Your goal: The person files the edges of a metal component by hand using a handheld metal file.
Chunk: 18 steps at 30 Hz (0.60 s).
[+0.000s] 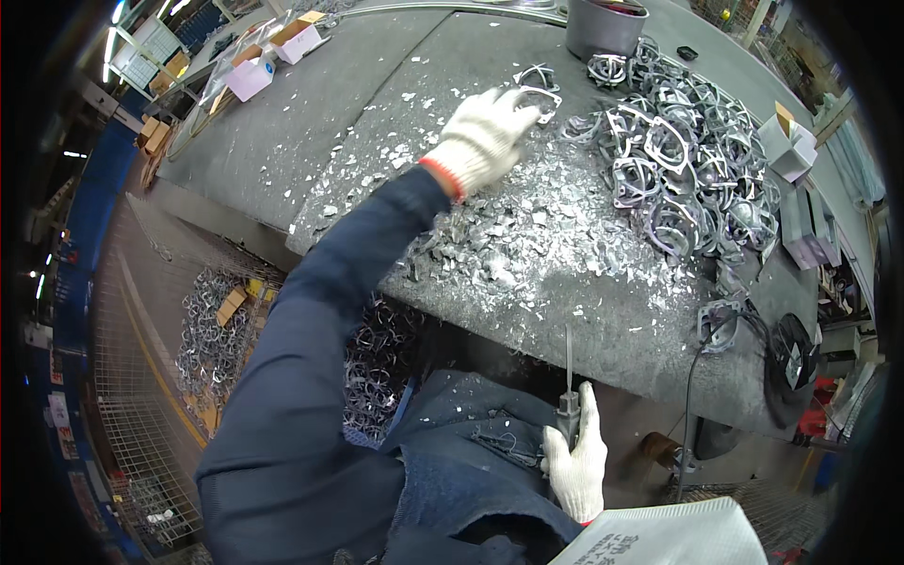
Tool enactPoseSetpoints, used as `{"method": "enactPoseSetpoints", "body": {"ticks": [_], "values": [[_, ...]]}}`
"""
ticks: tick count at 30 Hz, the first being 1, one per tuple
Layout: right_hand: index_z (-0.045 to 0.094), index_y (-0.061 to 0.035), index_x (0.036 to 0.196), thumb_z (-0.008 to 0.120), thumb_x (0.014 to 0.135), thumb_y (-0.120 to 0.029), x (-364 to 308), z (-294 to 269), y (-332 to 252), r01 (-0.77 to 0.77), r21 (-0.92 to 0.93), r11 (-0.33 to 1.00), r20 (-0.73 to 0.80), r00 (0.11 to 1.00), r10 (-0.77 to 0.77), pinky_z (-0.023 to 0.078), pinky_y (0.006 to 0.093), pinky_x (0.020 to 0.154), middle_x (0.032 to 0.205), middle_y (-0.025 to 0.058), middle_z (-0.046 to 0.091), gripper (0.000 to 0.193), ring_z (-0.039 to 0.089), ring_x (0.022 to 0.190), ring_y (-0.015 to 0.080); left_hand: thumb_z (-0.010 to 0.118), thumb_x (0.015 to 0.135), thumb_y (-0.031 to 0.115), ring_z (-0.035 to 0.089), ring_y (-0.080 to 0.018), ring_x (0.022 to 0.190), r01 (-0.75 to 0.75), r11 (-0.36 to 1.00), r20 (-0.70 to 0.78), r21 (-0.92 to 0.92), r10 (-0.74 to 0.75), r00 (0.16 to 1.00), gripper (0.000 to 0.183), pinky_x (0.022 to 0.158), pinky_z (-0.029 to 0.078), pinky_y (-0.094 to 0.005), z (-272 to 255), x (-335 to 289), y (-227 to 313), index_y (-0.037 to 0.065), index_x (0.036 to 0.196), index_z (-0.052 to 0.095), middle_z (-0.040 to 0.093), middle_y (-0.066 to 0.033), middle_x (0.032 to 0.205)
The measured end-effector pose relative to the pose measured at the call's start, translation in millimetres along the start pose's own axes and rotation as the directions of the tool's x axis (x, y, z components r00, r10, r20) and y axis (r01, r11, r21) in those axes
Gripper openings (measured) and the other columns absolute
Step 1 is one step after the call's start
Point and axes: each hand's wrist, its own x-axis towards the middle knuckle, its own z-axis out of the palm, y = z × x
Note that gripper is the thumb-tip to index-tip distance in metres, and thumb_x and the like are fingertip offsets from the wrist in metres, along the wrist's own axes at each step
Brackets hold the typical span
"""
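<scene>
My left hand (pixel 482 139), in a white knit glove with a red cuff, reaches far over the grey work table. Its fingertips close on the near side of a metal ring casting (pixel 548 97). A second casting (pixel 537 75) lies just beyond it. My right hand (pixel 576 463), also gloved, is low at the table's front edge. It grips a hand tool (pixel 568 411) with a dark body and a thin, straight rod pointing up and away. The index finger lies stretched along the tool; the other fingers are partly hidden.
A large heap of ring castings (pixel 673 151) covers the right of the table (pixel 377 71). Metal flakes (pixel 508 250) litter the middle. A grey bucket (pixel 605 30) stands at the back. A black cable (pixel 692 395) hangs at right. Below left is a wire bin of castings (pixel 209 325).
</scene>
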Motion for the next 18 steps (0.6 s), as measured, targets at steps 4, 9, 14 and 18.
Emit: {"method": "enactPoseSetpoints", "body": {"ticks": [4, 9, 14, 18], "values": [[0.043, -0.0105, 0.185, 0.085, 0.101, -0.004, -6, 0, 15, 0.061, -0.007, 0.998, -0.064, 0.996, -0.061, 0.066, 0.0394, 0.083, 0.124, 0.0197, 0.085, 0.094, 0.079, 0.086, 0.0253, 0.074, 0.113, 0.038, 0.081, -0.0425, 0.115, 0.051, 0.988, 0.373, 0.142, -0.102, 0.922, 0.031, 0.101, 0.065, -0.0540, 45, 69, -15, 0.014, 0.131, 0.083, 0.086, -0.0167, 0.116], [0.050, -0.0084, 0.182, 0.079, 0.102, 0.002, -5, -9, 24, 0.092, 0.089, 0.992, -0.190, 0.979, -0.074, 0.065, 0.0330, 0.080, 0.122, 0.0112, 0.084, 0.086, 0.074, 0.087, 0.0139, 0.065, 0.122, 0.029, 0.086, -0.0311, 0.095, 0.617, 0.316, 0.521, -0.720, -0.339, 0.783, 0.034, 0.079, 0.070, -0.0426, 3, 34, 26, 0.000, 0.122, 0.083, 0.086, -0.0150, 0.105], [0.050, -0.0084, 0.182, 0.073, 0.103, 0.002, 0, -39, 18, 0.096, 0.076, 0.993, -0.200, 0.977, -0.079, 0.061, 0.0323, 0.073, 0.122, 0.0146, 0.087, 0.083, 0.065, 0.073, 0.0118, 0.064, 0.122, 0.029, 0.084, -0.0231, 0.100, 0.718, -0.064, 0.718, -0.694, 0.011, 0.695, 0.039, 0.083, 0.070, -0.0361, -44, -48, 138, -0.003, 0.140, 0.077, 0.084, -0.0142, 0.119], [0.052, -0.0125, 0.181, 0.076, 0.103, -0.002, -7, -69, 20, 0.098, -0.089, 0.991, -0.202, 0.973, -0.114, 0.064, 0.0402, 0.104, 0.140, 0.0256, 0.084, 0.082, 0.085, 0.113, 0.0289, 0.069, 0.115, 0.030, 0.077, -0.0394, 0.122, 0.537, 0.478, 0.610, -0.695, -0.003, 0.793, 0.040, 0.110, 0.059, -0.0499, -60, -67, 175, 0.001, 0.140, 0.079, 0.083, -0.0198, 0.127]]}}
